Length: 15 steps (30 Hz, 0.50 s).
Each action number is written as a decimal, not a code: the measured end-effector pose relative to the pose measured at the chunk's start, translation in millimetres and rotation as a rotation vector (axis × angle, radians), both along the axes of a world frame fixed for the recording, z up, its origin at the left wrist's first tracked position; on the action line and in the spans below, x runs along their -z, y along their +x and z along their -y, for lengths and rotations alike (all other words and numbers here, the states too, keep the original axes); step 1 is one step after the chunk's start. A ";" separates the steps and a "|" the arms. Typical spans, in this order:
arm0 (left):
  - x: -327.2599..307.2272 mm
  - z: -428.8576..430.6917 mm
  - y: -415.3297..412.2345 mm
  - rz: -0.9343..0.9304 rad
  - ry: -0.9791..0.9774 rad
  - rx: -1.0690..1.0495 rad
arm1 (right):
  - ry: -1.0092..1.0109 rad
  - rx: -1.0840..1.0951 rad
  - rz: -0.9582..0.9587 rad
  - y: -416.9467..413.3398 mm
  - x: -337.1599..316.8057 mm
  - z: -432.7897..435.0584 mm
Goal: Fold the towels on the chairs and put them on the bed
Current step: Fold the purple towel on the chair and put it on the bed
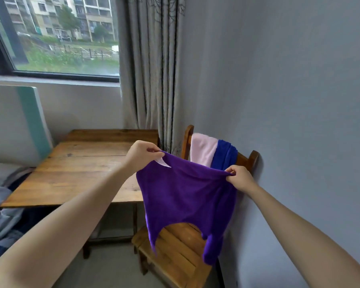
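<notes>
Both hands — left, right — pinch the purple towel by its top corners above the chair; fingers closed on cloth. Keep corners level, then bring them together — edges matched.

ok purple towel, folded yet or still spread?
Spread, not folded. The purple towel hangs as a single open sheet, top corners pinched by the left hand and right hand, above the chair.
</notes>
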<state>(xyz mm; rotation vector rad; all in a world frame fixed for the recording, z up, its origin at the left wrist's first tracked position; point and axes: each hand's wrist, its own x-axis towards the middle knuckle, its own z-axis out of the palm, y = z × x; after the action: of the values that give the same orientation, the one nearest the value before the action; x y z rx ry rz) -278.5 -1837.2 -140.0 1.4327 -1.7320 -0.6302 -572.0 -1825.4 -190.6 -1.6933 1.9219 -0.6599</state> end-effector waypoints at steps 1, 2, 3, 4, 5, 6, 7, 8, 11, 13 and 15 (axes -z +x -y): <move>-5.5 0.0 -1.3 0.010 0.014 0.024 | 0.010 0.002 0.024 5.2 -0.1 -0.5; -11.3 -0.2 -2.5 0.046 0.015 0.052 | 0.016 -0.001 0.055 12.7 -0.8 -1.8; -17.1 0.0 -4.5 0.105 0.010 0.081 | 0.020 -0.009 0.092 22.2 -1.7 -3.3; -22.2 -0.3 -7.9 0.180 0.006 0.111 | 0.027 -0.028 0.130 32.4 -3.4 -5.4; -26.5 -0.4 -11.7 0.262 0.010 0.143 | 0.033 -0.057 0.169 43.6 -5.8 -8.1; -29.6 -1.4 -15.3 0.348 0.017 0.175 | 0.036 -0.095 0.216 55.3 -8.7 -11.5; -30.7 -2.7 -19.3 0.425 0.027 0.199 | 0.041 -0.137 0.270 65.8 -11.5 -14.6; -31.1 -4.5 -22.5 0.480 0.034 0.219 | 0.049 -0.180 0.330 76.1 -14.1 -17.9; -31.0 -8.1 -24.3 0.491 0.056 0.265 | 0.108 -0.293 0.469 102.4 -16.7 -25.8; -33.0 -9.7 -19.6 0.485 0.067 0.278 | 0.170 -0.360 0.527 118.1 -14.0 -29.6; -35.3 -11.6 -11.2 0.496 0.078 0.281 | 0.185 -0.401 0.578 132.6 -8.9 -31.9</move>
<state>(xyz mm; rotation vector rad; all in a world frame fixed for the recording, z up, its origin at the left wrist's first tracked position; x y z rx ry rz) -289.7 -1825.6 -104.7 1.4981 -2.3486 -0.5179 -439.5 -1793.4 -181.7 -1.4963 1.1663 -0.6901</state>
